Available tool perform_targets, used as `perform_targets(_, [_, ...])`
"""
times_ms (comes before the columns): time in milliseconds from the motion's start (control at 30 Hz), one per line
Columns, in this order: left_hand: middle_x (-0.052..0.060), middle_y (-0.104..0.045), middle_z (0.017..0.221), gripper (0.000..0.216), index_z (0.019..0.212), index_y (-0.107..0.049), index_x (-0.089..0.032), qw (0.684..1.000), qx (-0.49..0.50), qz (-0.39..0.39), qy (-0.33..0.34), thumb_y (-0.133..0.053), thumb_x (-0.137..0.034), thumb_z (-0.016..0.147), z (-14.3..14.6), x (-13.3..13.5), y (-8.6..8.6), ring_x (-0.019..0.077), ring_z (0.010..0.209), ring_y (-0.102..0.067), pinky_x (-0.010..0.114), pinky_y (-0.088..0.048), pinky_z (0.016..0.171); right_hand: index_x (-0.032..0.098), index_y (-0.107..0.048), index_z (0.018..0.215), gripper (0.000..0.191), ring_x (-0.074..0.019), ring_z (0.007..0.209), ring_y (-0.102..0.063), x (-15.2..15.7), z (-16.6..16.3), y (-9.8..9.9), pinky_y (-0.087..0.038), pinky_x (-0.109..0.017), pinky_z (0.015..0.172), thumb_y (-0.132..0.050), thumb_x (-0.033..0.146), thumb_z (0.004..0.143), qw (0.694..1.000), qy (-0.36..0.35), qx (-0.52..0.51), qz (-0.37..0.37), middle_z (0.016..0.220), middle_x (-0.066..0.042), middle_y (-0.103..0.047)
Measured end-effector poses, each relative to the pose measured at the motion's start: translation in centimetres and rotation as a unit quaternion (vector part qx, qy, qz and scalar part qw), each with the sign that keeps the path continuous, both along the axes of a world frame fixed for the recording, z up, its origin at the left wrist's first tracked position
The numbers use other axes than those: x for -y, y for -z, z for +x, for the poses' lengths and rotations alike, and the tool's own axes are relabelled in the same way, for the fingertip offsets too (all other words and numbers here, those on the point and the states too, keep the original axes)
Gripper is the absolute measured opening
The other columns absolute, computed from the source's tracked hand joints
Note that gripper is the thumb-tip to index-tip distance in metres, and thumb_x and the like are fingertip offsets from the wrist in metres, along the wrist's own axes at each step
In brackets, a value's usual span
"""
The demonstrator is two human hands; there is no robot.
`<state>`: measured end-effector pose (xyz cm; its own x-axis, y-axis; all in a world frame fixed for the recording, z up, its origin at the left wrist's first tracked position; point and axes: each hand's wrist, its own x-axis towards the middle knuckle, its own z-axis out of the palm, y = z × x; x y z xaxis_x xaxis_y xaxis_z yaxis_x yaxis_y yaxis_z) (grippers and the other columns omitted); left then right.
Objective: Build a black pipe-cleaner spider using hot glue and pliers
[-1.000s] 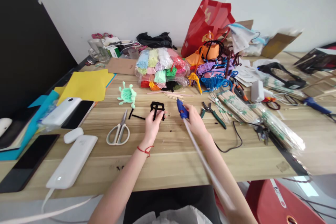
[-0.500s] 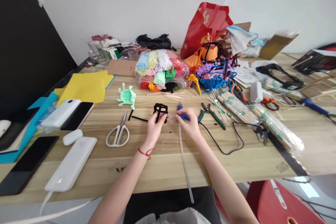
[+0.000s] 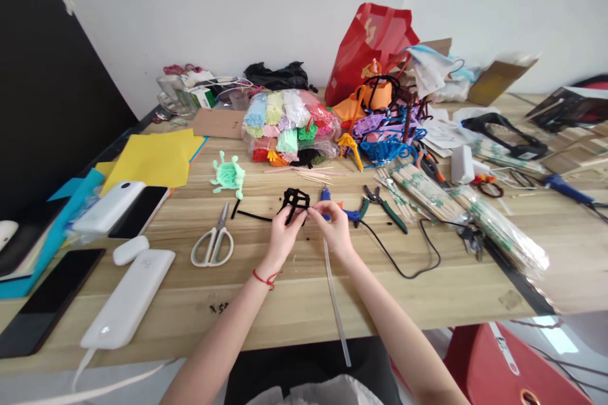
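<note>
A small black pipe-cleaner frame, shaped like an open cage, is pinched in my left hand just above the table. My right hand has its thumb and forefinger closed at the frame's right edge, close to my left fingertips. Beneath and behind the right hand lies a blue glue gun, partly covered, with a long clear glue stick running toward the table's front edge. Left of the hands are a black pipe-cleaner piece, white-handled scissors and a mint-green pipe-cleaner figure.
Green-handled pliers and a black cord lie to the right, beside bagged wooden sticks. Bagged coloured pipe cleaners and a red bag stand behind. Phones and a white power bank are at left.
My right hand has moved left from over the glue gun to the frame's edge. The left hand has shifted slightly right with the frame, which is now turned and tilted differently.
</note>
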<state>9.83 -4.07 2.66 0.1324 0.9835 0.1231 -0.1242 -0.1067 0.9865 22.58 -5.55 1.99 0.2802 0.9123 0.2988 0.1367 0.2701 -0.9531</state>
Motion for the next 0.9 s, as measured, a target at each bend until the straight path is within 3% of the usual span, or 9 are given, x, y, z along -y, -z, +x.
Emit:
perform_targets(667, [0.006, -0.069, 0.081, 0.022, 0.080, -0.065, -0.015, 1.000, 0.001, -0.022, -0.003, -0.069, -0.035, 0.072, 0.1, 0.0, 0.1, 0.0174, 0.077, -0.063, 0.029, -0.049, 0.075, 0.019, -0.061, 0.074, 0.021, -0.0160, 0.066, -0.058, 0.0, 0.0, 0.0, -0.047, -0.030, 0.066, -0.065, 0.039, 0.076, 1.000, -0.010, 0.001, -0.027, 0.070, -0.002, -0.065])
perform_targets(900, [0.005, -0.068, 0.083, 0.029, 0.089, -0.067, -0.014, 0.990, 0.073, -0.109, 0.046, -0.071, -0.036, 0.070, -0.3, -0.6, 0.6, 0.0126, 0.067, -0.059, 0.027, -0.047, 0.069, 0.020, -0.061, 0.080, 0.022, -0.0155, 0.070, -0.057, -0.4, 1.5, -0.1, -0.046, -0.029, 0.067, -0.061, 0.042, 0.080, 1.000, 0.002, 0.003, -0.004, 0.077, -0.002, -0.063])
